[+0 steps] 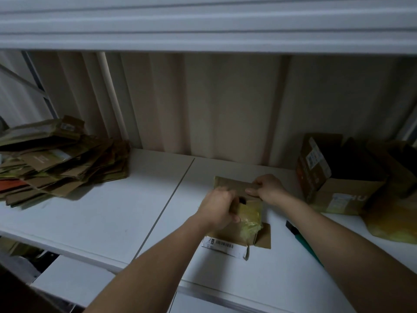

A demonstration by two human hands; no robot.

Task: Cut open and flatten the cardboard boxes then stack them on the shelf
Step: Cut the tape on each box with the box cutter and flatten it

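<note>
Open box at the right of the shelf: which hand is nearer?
Right. The right hand grips the far flap of the small box, just left of the open box but apart from it. The left hand holds the same small box further left.

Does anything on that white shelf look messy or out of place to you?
Yes. The pile of flattened cardboard at the far left is untidy, its sheets fanned out at different angles instead of squared up. The small box that both hands grip is torn and partly open, with yellow tape crumpled on it.
</note>
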